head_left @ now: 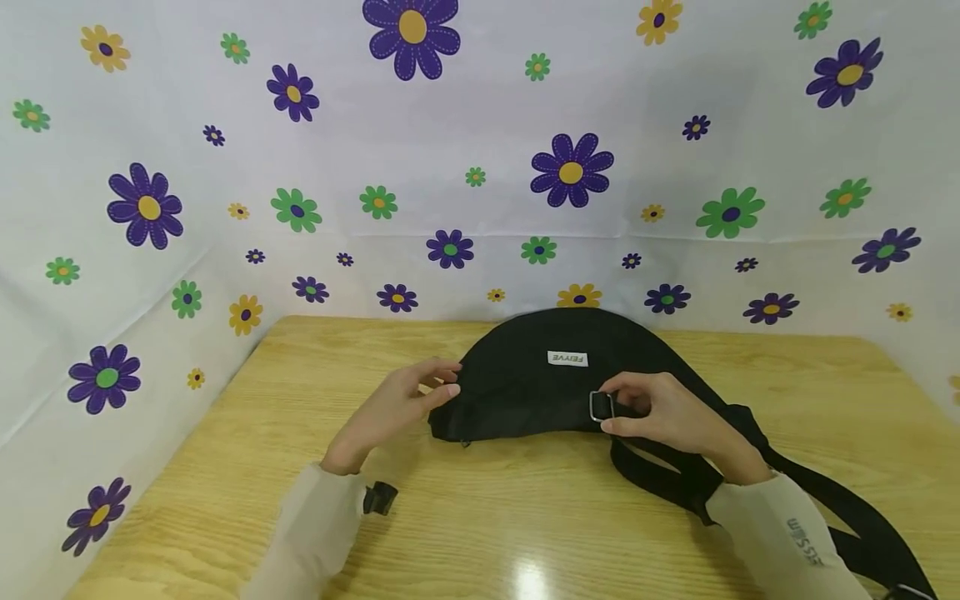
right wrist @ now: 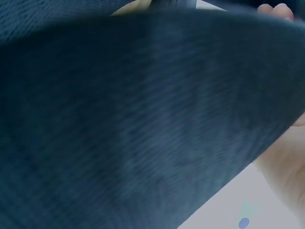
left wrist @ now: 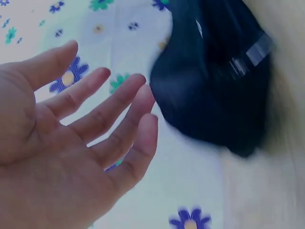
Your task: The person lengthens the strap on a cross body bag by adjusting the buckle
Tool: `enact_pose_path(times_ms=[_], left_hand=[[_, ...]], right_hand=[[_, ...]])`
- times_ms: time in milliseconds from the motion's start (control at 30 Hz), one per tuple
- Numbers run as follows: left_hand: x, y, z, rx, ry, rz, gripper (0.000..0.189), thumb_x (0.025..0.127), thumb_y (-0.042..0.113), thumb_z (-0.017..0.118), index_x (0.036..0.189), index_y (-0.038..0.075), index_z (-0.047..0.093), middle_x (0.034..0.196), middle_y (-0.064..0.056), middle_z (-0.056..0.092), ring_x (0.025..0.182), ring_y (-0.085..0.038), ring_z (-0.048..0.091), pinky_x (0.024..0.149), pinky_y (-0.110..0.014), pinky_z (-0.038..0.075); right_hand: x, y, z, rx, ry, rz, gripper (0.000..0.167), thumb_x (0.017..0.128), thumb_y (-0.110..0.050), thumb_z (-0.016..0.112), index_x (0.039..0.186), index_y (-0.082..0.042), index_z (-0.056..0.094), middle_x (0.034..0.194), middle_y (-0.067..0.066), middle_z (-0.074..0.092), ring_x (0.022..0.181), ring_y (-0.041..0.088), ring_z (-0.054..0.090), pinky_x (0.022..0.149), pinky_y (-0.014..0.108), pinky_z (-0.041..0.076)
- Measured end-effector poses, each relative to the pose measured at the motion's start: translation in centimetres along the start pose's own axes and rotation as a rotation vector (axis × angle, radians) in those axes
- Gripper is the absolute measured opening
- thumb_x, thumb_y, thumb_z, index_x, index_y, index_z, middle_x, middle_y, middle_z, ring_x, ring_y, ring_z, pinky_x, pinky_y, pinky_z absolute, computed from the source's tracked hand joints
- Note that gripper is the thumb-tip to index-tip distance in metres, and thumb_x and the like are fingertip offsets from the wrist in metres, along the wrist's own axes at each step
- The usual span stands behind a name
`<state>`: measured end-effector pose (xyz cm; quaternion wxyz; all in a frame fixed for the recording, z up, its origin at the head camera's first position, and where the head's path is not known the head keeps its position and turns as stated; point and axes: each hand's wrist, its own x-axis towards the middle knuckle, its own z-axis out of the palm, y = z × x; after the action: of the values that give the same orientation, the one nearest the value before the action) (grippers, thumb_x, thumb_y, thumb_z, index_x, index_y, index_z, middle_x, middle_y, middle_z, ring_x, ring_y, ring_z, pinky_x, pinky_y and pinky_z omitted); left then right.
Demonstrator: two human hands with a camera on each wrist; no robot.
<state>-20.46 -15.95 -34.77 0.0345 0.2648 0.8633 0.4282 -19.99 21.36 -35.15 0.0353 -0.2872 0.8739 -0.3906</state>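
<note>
A black waist bag (head_left: 510,396) with a small white label (head_left: 567,358) lies on the table, its curved side toward the back. At its right part, my right hand (head_left: 660,412) pinches the strap by a metal ring buckle (head_left: 602,406) between thumb and fingers. Loosely spread, the fingers of my left hand (head_left: 393,408) are right at the bag's left end. In the left wrist view the palm faces the camera with nothing in it, beside the dark bag (left wrist: 209,81). Black webbing strap (right wrist: 143,119) fills most of the right wrist view, hiding much of that hand.
The long strap (head_left: 862,508) runs from the bag past my right forearm to the table's front right. A small black piece (head_left: 380,498) shows beside my left sleeve. Behind the wooden table (head_left: 480,517) hangs a white cloth (head_left: 480,108) with printed flowers.
</note>
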Motion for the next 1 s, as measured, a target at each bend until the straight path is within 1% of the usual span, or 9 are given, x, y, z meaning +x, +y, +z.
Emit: enact_pose_path(times_ms=[100,167,267,300,467,567,667,833,1000], left_hand=[[1.6,1.5,1.0,-0.026,-0.036,0.074,0.037,0.106,0.015,0.056,0.137,-0.004,0.058,0.122,-0.019,0.066,0.110,-0.030,0.062,0.091,-0.041,0.051],[2.6,2.3,1.7,-0.039,-0.066,0.118,0.035,0.106,0.015,0.055,0.135,-0.005,0.058,0.120,-0.017,0.067,0.108,-0.027,0.063,0.091,-0.038,0.051],[3.8,3.0,2.8,-0.037,-0.092,0.138,0.033,0.106,0.014,0.055,0.134,-0.003,0.060,0.118,-0.014,0.068,0.107,-0.025,0.064,0.090,-0.034,0.051],[4.1,3.2,3.2,-0.033,-0.101,0.139,0.033,0.106,0.014,0.055,0.134,-0.003,0.060,0.118,-0.014,0.068,0.106,-0.024,0.064,0.090,-0.033,0.051],[5.5,4.3,5.1,-0.017,-0.151,0.103,0.035,0.106,0.018,0.056,0.135,0.000,0.061,0.120,-0.011,0.068,0.107,-0.021,0.064,0.090,-0.029,0.050],[6.2,4.8,6.0,-0.030,-0.177,0.095,0.035,0.107,0.019,0.055,0.135,0.000,0.061,0.121,-0.012,0.068,0.108,-0.021,0.064,0.092,-0.029,0.050],[6.7,5.1,6.6,-0.052,-0.189,0.091,0.035,0.107,0.019,0.054,0.135,0.000,0.061,0.120,-0.013,0.069,0.106,-0.020,0.065,0.091,-0.028,0.050],[7.2,5.1,7.5,-0.072,-0.192,0.064,0.035,0.106,0.020,0.055,0.136,0.002,0.061,0.118,-0.011,0.070,0.099,-0.016,0.064,0.087,-0.026,0.049],[7.3,5.0,8.0,-0.081,-0.195,0.044,0.035,0.106,0.020,0.056,0.136,0.004,0.061,0.117,-0.009,0.069,0.097,-0.015,0.063,0.086,-0.027,0.050]], right_hand=[[0.0,0.0,0.3,0.012,-0.007,-0.008,0.040,0.087,-0.014,0.079,0.118,0.006,0.065,0.079,-0.005,0.061,0.066,0.008,0.056,0.067,0.026,0.046],[0.0,0.0,0.3,0.017,-0.009,-0.012,0.040,0.087,-0.013,0.079,0.119,0.006,0.064,0.079,-0.005,0.061,0.066,0.008,0.056,0.066,0.026,0.046],[0.1,-0.1,0.4,0.022,-0.010,-0.020,0.041,0.086,-0.013,0.078,0.119,0.007,0.064,0.079,-0.005,0.061,0.065,0.008,0.055,0.065,0.026,0.045],[0.1,-0.1,0.4,0.025,-0.010,-0.023,0.040,0.086,-0.012,0.078,0.119,0.007,0.064,0.078,-0.005,0.061,0.065,0.007,0.055,0.064,0.026,0.045],[0.2,-0.1,0.5,0.042,-0.010,-0.025,0.040,0.086,-0.011,0.078,0.118,0.008,0.064,0.077,-0.005,0.060,0.063,0.007,0.054,0.062,0.026,0.044],[0.2,-0.1,0.5,0.037,-0.009,-0.025,0.039,0.086,-0.012,0.078,0.117,0.007,0.065,0.076,-0.005,0.060,0.063,0.007,0.054,0.060,0.025,0.043],[0.2,-0.2,0.5,0.029,-0.004,-0.028,0.038,0.086,-0.012,0.078,0.116,0.007,0.065,0.075,-0.005,0.059,0.062,0.007,0.053,0.059,0.025,0.042],[0.2,-0.2,0.3,0.026,0.001,-0.036,0.037,0.086,-0.012,0.078,0.115,0.006,0.066,0.075,-0.005,0.059,0.061,0.007,0.052,0.059,0.025,0.041],[0.1,0.0,0.3,0.011,0.002,-0.032,0.037,0.086,-0.013,0.078,0.115,0.006,0.066,0.074,-0.006,0.057,0.060,0.006,0.050,0.058,0.025,0.041]])
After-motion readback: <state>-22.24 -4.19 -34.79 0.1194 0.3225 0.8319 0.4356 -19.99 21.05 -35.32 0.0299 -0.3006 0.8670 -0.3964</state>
